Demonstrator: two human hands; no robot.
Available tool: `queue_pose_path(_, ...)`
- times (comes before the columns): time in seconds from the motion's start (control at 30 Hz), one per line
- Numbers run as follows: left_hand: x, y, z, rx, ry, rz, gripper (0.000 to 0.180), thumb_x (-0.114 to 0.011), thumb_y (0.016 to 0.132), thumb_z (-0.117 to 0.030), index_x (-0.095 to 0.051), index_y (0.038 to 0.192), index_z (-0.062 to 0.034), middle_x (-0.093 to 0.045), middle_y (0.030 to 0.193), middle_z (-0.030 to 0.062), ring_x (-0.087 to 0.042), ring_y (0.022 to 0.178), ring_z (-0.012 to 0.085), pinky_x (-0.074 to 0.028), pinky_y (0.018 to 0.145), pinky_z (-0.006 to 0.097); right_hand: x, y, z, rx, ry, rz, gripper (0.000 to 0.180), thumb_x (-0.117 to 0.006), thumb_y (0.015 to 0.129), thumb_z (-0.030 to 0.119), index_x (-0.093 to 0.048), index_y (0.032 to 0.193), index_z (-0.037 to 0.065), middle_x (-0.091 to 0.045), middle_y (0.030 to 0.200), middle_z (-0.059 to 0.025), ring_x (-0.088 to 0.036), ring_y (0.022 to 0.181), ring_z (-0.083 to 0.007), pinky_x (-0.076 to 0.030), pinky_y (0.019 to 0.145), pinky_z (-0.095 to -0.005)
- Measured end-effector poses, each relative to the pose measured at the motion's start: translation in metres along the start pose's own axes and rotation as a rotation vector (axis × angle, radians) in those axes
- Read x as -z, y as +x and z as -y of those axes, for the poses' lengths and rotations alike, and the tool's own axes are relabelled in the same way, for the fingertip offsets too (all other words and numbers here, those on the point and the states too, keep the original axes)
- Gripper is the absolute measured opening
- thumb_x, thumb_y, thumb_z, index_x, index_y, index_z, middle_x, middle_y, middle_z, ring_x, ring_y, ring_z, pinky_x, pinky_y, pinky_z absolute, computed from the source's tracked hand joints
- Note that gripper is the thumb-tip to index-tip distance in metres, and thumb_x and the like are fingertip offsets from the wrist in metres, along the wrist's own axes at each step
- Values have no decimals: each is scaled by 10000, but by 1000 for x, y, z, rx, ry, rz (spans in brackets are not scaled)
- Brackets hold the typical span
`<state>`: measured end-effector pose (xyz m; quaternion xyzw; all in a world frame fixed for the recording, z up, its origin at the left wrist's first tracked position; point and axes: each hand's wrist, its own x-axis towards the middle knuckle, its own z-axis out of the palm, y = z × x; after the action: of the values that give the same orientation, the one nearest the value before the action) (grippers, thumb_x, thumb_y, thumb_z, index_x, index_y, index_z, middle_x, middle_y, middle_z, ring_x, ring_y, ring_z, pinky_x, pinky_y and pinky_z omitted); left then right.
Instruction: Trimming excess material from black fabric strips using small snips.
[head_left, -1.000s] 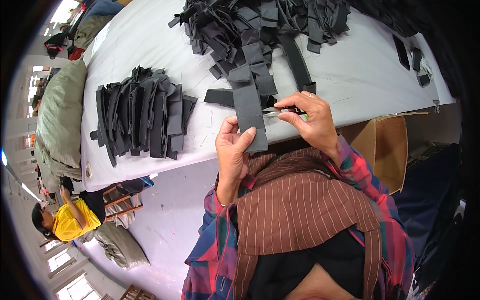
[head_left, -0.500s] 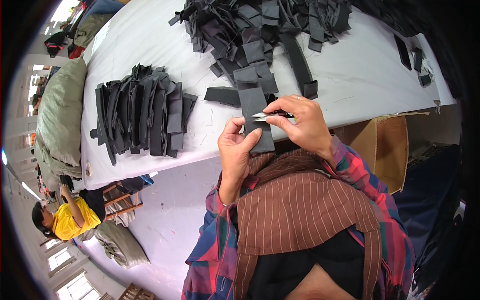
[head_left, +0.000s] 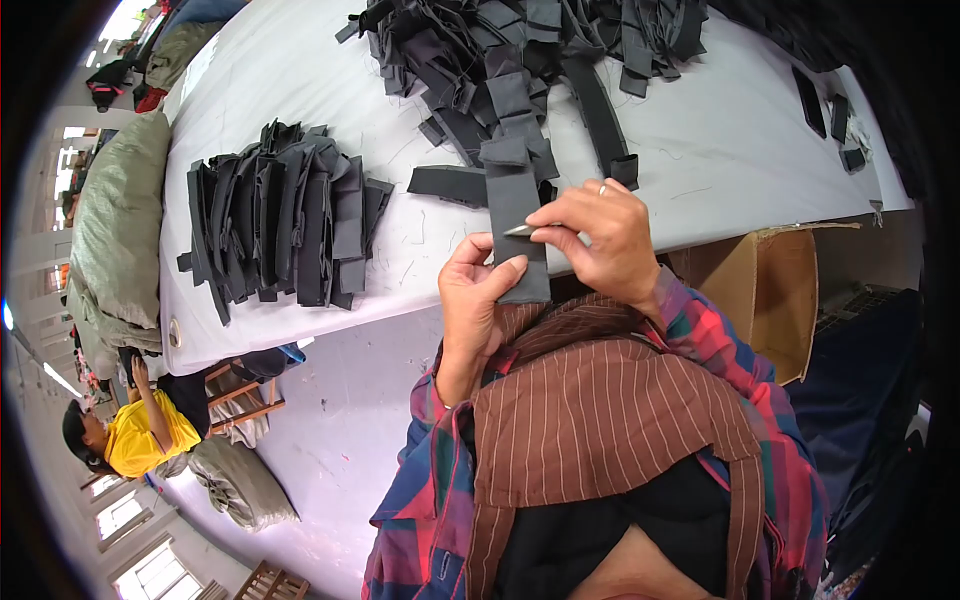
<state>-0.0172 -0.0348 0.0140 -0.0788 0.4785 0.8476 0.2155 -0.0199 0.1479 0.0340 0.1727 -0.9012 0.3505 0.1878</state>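
My left hand (head_left: 475,285) pinches the near end of a dark grey fabric strip (head_left: 513,205), thumb on top. The strip runs away from me toward a loose heap of similar strips (head_left: 470,60) on the white table. My right hand (head_left: 598,240) is closed around small metal thread snips (head_left: 520,230); their blades lie together over the strip just beyond my left thumb. The snips' handles are hidden inside the fingers. Left of my hands, a neater stack of dark strips (head_left: 285,220) stands in rows.
A cardboard box (head_left: 785,300) sits below the table's near edge on the right. On the table's right lie a black phone-like object (head_left: 808,103) and small dark scraps. Large grey-green sacks (head_left: 118,220) lean at the left end. A person in a yellow shirt (head_left: 150,440) is at the far left.
The blades of the snips have gone from spread to together over the strip. Both hands stay in nearly the same place.
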Motion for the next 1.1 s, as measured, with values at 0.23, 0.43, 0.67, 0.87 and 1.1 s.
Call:
queue_pose_path(0.23,-8,-3,5,-351,458,120,236,-626,738,113,-564,946,20,-602,943,80,-587,867,150,-479,753,270,-4,30,-9,-321,330,-208,255,-738,775,210,-660,963,55,-673,813,-55,-639,771,-164,-482,753,-259)
queue_pose_path(0.43,-4,-12,27,-633,870,321,241,-625,716,72,-559,942,21,-586,873,108,-589,792,198,-455,703,254,-11,30,-60,-750,1067,-72,237,-692,857,235,-670,893,2,-656,790,-11,-559,673,-46,-435,608,-199)
queue_pose_path(0.67,-9,-3,12,-108,337,157,249,-596,898,-39,-497,1122,2,-647,919,53,-564,783,59,-450,694,204,-7,28,-22,-799,1230,-8,160,-696,859,173,-676,883,17,-614,746,28,-517,629,-29,-403,541,-202)
queue_pose_path(0.87,-1,10,6,-145,337,9,71,-632,891,-57,-591,907,-3,-661,759,22,-550,634,15,-422,577,156,-19,16,-24,-529,840,-140,185,-721,823,151,-664,855,-22,-590,743,32,-495,688,-29,-408,592,-211)
queue_pose_path(1.1,3,8,7,-128,263,-81,87,-601,896,-45,-606,974,-6,-590,731,-61,-460,616,-13,-344,556,148,-15,-8,-1,-182,481,22,186,-690,723,32,-688,901,88,-629,773,-78,-612,674,-231,-471,595,-301)
